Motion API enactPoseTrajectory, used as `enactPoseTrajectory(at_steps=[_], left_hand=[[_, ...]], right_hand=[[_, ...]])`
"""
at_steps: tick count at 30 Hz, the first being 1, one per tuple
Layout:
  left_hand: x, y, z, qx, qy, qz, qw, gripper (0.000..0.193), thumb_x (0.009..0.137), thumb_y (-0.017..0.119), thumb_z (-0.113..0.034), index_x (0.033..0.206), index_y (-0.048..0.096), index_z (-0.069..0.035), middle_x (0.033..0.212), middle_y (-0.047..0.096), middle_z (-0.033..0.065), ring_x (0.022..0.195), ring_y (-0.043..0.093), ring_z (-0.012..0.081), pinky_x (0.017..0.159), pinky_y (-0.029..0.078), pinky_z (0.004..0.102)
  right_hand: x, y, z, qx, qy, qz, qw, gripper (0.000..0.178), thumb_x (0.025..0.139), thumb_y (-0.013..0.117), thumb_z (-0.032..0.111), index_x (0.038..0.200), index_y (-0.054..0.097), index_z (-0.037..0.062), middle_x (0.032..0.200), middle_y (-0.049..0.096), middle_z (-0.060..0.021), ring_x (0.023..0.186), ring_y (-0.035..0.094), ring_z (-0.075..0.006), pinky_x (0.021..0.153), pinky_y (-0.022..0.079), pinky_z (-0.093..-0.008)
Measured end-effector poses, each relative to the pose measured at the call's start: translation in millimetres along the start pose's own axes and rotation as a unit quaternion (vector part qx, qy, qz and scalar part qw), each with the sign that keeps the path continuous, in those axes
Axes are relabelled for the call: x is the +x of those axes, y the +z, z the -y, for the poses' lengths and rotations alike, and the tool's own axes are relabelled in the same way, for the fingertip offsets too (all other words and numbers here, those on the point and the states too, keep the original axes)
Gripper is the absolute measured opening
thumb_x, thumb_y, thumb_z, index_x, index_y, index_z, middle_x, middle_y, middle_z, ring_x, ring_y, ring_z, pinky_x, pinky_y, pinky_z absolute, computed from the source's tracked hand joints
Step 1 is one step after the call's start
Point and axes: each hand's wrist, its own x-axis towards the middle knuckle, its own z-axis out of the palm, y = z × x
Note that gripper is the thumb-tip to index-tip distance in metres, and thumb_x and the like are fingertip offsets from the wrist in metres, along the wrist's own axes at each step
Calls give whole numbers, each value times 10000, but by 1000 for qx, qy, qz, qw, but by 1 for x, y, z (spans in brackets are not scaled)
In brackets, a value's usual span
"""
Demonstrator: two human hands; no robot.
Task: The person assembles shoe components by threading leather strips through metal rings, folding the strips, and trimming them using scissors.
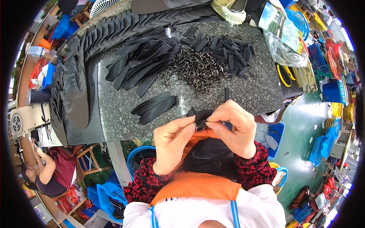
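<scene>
My left hand [173, 138] and my right hand [235, 127] meet in front of my chest, by the near edge of the stone-topped table. Thumbs and fingertips of both pinch a short black strap [203, 114]. A small dark metal clasp [201, 126] shows at the strap, partly hidden by my fingers; whether it is threaded on I cannot tell. Beyond my hands lies a heap of metal clasps and rings [197, 70]. Long black strips [146, 60] are piled to its left, short black strips [234, 55] to its right. A smaller bunch of strips [155, 108] lies nearer me.
Overlapping flat black pieces [78, 110] line the table's left and far sides. Yellow-handled scissors [285, 76] and a plastic-wrapped packet [283, 28] are at the right. A blue basket [133, 157] stands below the near edge. Another person [64, 167] sits at the left.
</scene>
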Motion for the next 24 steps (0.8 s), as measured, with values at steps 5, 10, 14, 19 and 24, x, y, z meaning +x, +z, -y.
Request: enactPoseTrajectory(at_steps=[5, 10, 14, 19, 24], left_hand=[[1, 0, -1, 1, -7, 17, 1000, 194, 951, 557, 22, 1113, 648, 74, 1101, 668, 125, 963, 651, 146, 865, 541, 285], [2, 12, -7, -17, -26, -8, 999, 173, 873, 608, 71, 1041, 646, 60, 970, 694, 88, 886, 641, 126, 844, 513, 271], [1, 1, -1, -24, -3, 39, 999, 168, 924, 564, 75, 1091, 577, 88, 1046, 667, 148, 944, 672, 176, 841, 574, 303], [1, 2, 4, -23, -44, -1, 999, 116, 918, 595, 51, 1033, 609, 51, 856, 677, 79, 676, 627, 80, 574, 507, 194], [1, 1, 4, -12, -17, -16, 1000, 92, 911, 610, 44, 1002, 613, 27, 773, 643, 26, 571, 527, 25, 481, 400, 165]], right_hand=[[2, 0, -1, -71, -71, 21, 995, 196, 687, 754, -39, 849, 669, 31, 778, 631, -70, 687, 596, -221, 576, 469, -307], [-1, 8, -1, -93, -52, -16, 994, 185, 692, 755, -35, 824, 648, 39, 747, 615, -64, 670, 598, -221, 560, 469, -307], [-1, 23, 10, -14, 40, -78, 996, 191, 698, 747, -32, 829, 638, 53, 740, 605, -55, 660, 610, -214, 525, 482, -307], [1, 20, -4, -167, -224, -4, 960, 177, 700, 704, 8, 847, 605, 1, 735, 559, -60, 580, 591, -199, 488, 476, -307], [-7, 26, -3, -217, -277, 21, 936, 147, 709, 715, -5, 822, 624, 11, 700, 587, -56, 549, 600, -193, 474, 471, -299]])
